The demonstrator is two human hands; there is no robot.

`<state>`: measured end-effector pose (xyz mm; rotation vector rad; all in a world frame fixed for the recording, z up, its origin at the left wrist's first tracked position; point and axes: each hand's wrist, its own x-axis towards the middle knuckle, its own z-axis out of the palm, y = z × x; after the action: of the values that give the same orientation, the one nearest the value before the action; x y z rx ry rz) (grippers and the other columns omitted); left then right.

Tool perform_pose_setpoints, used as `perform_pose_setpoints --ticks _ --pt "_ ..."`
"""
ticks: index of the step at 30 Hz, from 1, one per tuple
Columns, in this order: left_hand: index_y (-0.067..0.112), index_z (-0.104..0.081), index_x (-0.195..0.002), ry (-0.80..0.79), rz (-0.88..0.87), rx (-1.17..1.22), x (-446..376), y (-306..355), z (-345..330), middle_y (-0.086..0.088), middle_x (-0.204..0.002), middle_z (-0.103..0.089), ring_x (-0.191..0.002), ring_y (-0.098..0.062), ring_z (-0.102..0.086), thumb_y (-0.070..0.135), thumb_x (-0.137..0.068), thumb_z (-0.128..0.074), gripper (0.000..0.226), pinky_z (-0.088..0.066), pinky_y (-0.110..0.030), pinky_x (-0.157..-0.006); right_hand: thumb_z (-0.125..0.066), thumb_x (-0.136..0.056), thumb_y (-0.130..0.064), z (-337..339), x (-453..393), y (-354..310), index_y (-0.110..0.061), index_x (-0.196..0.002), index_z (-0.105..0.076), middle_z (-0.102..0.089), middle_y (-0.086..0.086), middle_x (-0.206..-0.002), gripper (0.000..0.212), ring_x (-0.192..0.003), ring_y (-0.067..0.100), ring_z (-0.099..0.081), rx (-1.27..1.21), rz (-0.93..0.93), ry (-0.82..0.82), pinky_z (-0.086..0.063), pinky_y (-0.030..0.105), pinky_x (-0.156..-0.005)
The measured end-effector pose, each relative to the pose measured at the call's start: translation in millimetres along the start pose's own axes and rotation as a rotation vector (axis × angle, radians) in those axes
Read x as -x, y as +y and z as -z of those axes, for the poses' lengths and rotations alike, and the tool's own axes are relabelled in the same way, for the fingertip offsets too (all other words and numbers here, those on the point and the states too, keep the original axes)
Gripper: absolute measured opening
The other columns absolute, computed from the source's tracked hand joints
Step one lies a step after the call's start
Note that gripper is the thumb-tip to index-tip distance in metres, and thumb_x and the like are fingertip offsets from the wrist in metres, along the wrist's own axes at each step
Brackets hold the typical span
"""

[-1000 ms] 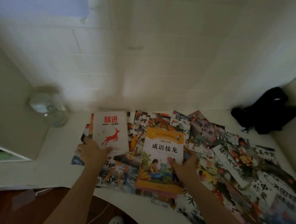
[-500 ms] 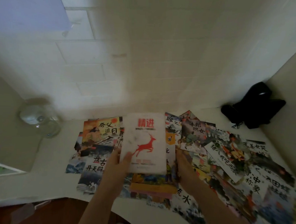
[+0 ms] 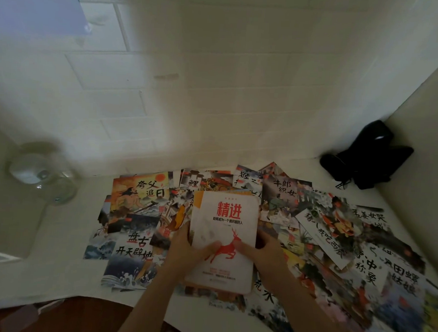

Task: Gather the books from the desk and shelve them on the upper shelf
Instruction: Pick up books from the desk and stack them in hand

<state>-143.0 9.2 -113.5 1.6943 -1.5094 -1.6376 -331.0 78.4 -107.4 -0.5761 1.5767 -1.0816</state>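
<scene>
**— Where are you with the books?**

**—** Start with the biggest thing: the pale, curved-edged desk under a white tiled wall. Most of its right half is buried under a loose spread of thin, glossy picture books with painted covers, overlapping every which way. At the far right corner sits a black bag; at the far left, a small pale desk fan, blurred. The upper shelf isn't in view.

**— And in your hands?**

**—** A white paperback with a red deer and red title, lying squared on top of an orange-edged book of which I see only a sliver. My left hand grips the stack's left edge, fingers curled under, thumb across the cover by the deer. My right hand holds the right edge the same way, thumb on the cover. So both sets of fingers are clamped on the stack, just above the spread.

**— How do you do this bit well?**

**—** I'd judge it's early: two books gathered, many left. The glossy covers will likely slide, so I should tap the edges flush, keep thumbs pressing down, and add the thin ones in small, aligned batches rather than scooping everything up.
</scene>
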Motion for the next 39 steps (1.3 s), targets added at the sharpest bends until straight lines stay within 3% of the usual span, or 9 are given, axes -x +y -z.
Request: perform_pose_setpoints --ticks 10,16,18,20,24,27,30,34,39 --pt "0.037 -0.039 -0.128 -0.082 -0.279 0.244 -12 39 32 0.001 -0.117 -0.067 -0.098 -0.018 -0.070 0.020 -0.063 -0.087 0.082 -0.061 -0.041 -0.072 -0.073 -0.080 -0.003 -19 7 -44 -0.020 -0.134 -0.049 -0.069 -0.001 -0.114 0.062 -0.096 0.012 -0.070 0.099 0.361 0.005 -0.060 0.027 -0.068" --pt "0.044 -0.003 -0.143 -0.206 -0.378 0.246 -29 15 29 0.011 -0.130 -0.055 -0.112 -0.007 -0.061 -0.005 -0.081 -0.070 0.104 -0.056 -0.033 -0.087 -0.068 -0.081 -0.012 -35 -9 -13 -0.017 -0.140 -0.036 -0.058 -0.004 -0.128 0.067 -0.115 0.011 -0.061 0.148 0.395 0.040 -0.056 0.023 -0.084" --pt "0.059 -0.007 -0.128 -0.167 -0.327 0.179 -24 14 25 0.024 -0.134 -0.045 -0.124 -0.004 -0.049 0.022 -0.075 -0.079 0.097 -0.046 -0.031 -0.100 -0.067 -0.083 -0.005 -41 -10 0 -0.023 -0.146 -0.024 -0.052 -0.007 -0.135 0.078 -0.117 0.004 -0.058 0.108 0.377 0.061 -0.055 0.026 -0.089" --pt "0.061 -0.011 -0.130 -0.158 -0.376 0.143 -25 10 24 0.012 -0.150 -0.029 -0.137 -0.013 -0.035 0.044 -0.063 -0.082 0.099 -0.040 -0.036 -0.107 -0.070 -0.081 -0.014 -45 -12 4 -0.029 -0.149 -0.016 -0.044 -0.011 -0.143 0.088 -0.125 0.002 -0.051 0.121 0.379 0.112 -0.052 0.032 -0.097" --pt "0.038 -0.001 -0.145 -0.213 -0.473 0.266 -39 -3 22 0.007 -0.154 -0.022 -0.135 -0.002 -0.039 -0.005 -0.083 -0.067 0.100 -0.046 -0.025 -0.101 -0.071 -0.082 -0.011 -50 -16 9 -0.047 -0.141 -0.014 -0.043 -0.019 -0.138 0.090 -0.120 -0.010 -0.049 0.130 0.404 0.184 -0.050 0.017 -0.093" --pt "0.043 -0.015 -0.140 -0.222 -0.502 0.357 -36 4 17 0.014 -0.145 -0.035 -0.123 -0.001 -0.052 -0.015 -0.086 -0.057 0.089 -0.052 -0.023 -0.090 -0.073 -0.080 -0.017 -55 -11 4 -0.065 -0.135 -0.013 -0.041 -0.028 -0.140 0.095 -0.126 -0.007 -0.046 0.157 0.428 0.202 -0.047 0.018 -0.097" --pt "0.043 -0.035 -0.130 -0.106 -0.465 0.359 -27 21 21 0.007 -0.127 -0.054 -0.099 -0.012 -0.068 -0.023 -0.086 -0.047 0.080 -0.059 -0.034 -0.071 -0.074 -0.077 -0.010 -56 -4 -12 -0.049 -0.142 -0.020 -0.048 -0.014 -0.140 0.093 -0.123 0.004 -0.053 0.102 0.467 0.207 -0.052 0.016 -0.088" --pt "0.025 -0.026 -0.143 -0.103 -0.558 0.498 24 73 64 -0.003 -0.131 -0.050 -0.103 -0.007 -0.066 -0.029 -0.073 -0.060 0.095 -0.059 -0.028 -0.068 -0.080 -0.074 -0.011 -70 23 -72 -0.025 -0.145 -0.033 -0.058 -0.002 -0.131 0.087 -0.118 0.013 -0.060 0.118 0.584 0.113 -0.057 0.030 -0.086" --pt "0.032 -0.033 -0.145 0.274 -0.719 0.424 121 111 159 0.000 -0.125 -0.064 -0.107 -0.017 -0.067 0.020 -0.074 -0.082 0.087 -0.060 -0.041 -0.075 -0.081 -0.075 -0.015 -137 85 -158 -0.016 -0.145 -0.034 -0.059 0.003 -0.132 0.085 -0.119 0.019 -0.060 0.160 0.772 -0.166 -0.057 0.045 -0.088"
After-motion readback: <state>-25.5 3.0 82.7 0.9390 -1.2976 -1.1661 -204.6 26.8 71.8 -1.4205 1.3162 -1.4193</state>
